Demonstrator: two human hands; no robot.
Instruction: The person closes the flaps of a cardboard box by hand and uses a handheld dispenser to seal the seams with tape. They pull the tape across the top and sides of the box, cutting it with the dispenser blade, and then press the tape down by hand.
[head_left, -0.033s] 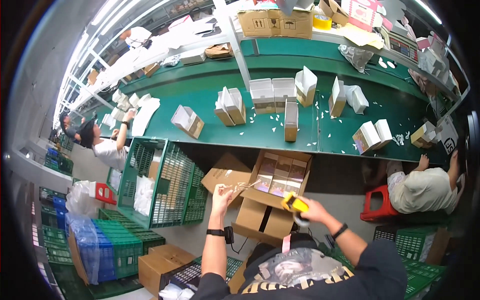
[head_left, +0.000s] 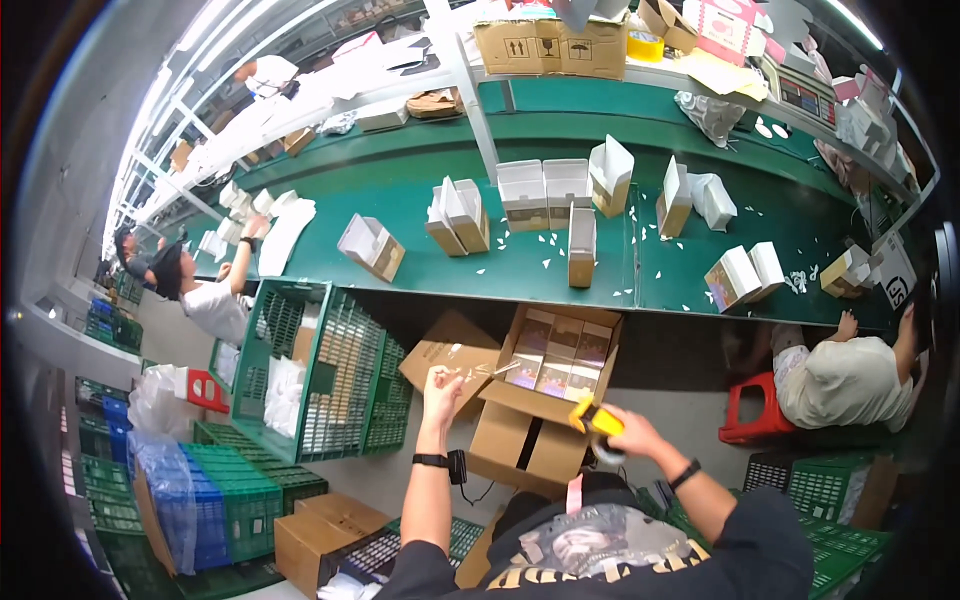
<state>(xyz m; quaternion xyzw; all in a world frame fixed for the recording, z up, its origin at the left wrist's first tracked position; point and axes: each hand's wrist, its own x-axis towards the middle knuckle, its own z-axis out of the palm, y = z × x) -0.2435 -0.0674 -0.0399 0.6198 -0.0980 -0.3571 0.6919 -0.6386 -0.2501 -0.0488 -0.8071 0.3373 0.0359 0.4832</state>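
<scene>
My left hand (head_left: 440,397) is closed in a pinch beside the open carton. From its fingertips a thin, shiny strip of clear tape (head_left: 482,366) runs toward the carton's left edge. My right hand (head_left: 632,434) grips a yellow tape dispenser (head_left: 599,418), held over the carton's near right side. The cardboard carton (head_left: 607,385) contains several small printed boxes (head_left: 566,346) packed in rows. Its near flap (head_left: 500,432), with a dark gap down the middle, lies folded out toward me; another flap (head_left: 452,350) spreads out to the left.
Open-topped small boxes (head_left: 375,246) and white scraps stand and lie on the green workbench (head_left: 480,266). Green crates (head_left: 318,380) stand at the left, with blue crates (head_left: 198,500) lower down. A co-worker (head_left: 845,378) sits on a red stool (head_left: 748,412) at right; another (head_left: 215,300) works at far left.
My right hand and the yellow tape dispenser have shifted slightly down and right. My left hand stays almost in place, still pinching the strip. The whole view has moved a little.
</scene>
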